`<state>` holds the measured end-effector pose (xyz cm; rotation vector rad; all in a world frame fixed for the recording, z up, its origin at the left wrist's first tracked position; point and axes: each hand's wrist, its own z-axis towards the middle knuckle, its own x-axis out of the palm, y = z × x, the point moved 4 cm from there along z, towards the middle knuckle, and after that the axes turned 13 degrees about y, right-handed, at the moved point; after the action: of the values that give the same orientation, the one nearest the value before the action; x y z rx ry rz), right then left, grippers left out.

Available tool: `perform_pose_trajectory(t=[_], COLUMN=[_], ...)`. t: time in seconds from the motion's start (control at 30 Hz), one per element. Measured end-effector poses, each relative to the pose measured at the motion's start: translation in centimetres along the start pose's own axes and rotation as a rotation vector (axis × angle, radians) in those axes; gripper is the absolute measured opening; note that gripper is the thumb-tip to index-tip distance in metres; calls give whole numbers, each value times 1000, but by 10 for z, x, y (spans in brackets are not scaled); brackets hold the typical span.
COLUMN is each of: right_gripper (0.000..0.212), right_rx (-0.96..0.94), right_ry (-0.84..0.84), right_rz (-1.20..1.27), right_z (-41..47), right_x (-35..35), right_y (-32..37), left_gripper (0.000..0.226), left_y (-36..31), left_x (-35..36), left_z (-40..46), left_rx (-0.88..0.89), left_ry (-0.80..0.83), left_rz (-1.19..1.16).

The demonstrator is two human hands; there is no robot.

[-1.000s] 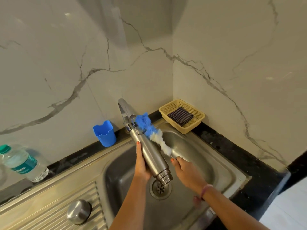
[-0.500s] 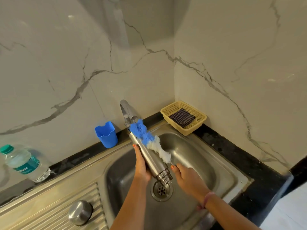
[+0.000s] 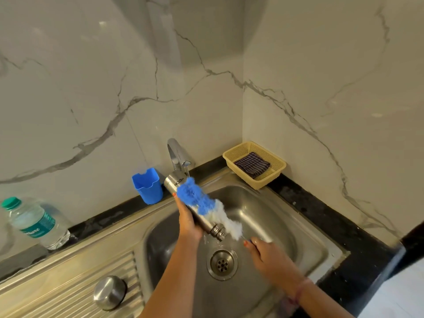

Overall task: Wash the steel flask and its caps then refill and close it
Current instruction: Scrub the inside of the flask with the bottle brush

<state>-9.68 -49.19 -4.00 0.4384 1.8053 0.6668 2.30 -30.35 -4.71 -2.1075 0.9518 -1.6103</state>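
Observation:
My left hand (image 3: 188,222) grips the steel flask (image 3: 175,182) round its middle and holds it tilted over the sink (image 3: 309,239), base up by the tap (image 3: 177,154), threaded mouth down toward the drain. My right hand (image 3: 269,257) holds the handle of a blue and white bottle brush (image 3: 202,203), whose bristles lie along the outside of the flask. A thin stream of water runs from the tap. A round steel cap (image 3: 109,292) rests dome-up on the ribbed drainboard at the lower left.
A blue plastic cup (image 3: 148,185) stands behind the sink, left of the tap. A yellow basket (image 3: 275,164) with a checked cloth sits in the back right corner. A clear water bottle (image 3: 34,222) with a green cap stands on the black counter at left.
The brush has slid down along the flask toward its mouth, and my right hand has drawn back toward me. The flask stays tilted in my left hand.

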Motion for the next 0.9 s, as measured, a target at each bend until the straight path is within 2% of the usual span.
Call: perform_pose_trajectory(t=[0.1,0.2,0.27,0.43,0.5,0.57,0.67,0.9], right_gripper=[34,32,32,47,41,34,39,42], right_rx=[-24,-6,36,189,190,132,42,27], right_ry=[-38,-13,32,183,185,151,97,143], right_rz=[-33,12,79,155,198,237,206,166], right_z=[19,14,-4,-42,-35,-15,24,70], right_x=[-11,-9,0,10,7,0,-13,-32], right_y=[18,11,-7,-39,-38,-28,-1,33], left_gripper=[92,76,74,101,108,104,87,74], left_y=[8,9,6,-1,4,11,17,20], left_x=[1,3,-1,-13,-12,-7,0,-6], left_z=[-2,-6,-4,1,2,-1,-4,-8], left_rx=[-53,-32,-18,-26,-33,-33,-11,-59], left_ry=[-30,-17,-10,-71,-65,-18,72,-36], left_rz=[80,85,63,-40,-38,-9,80,58])
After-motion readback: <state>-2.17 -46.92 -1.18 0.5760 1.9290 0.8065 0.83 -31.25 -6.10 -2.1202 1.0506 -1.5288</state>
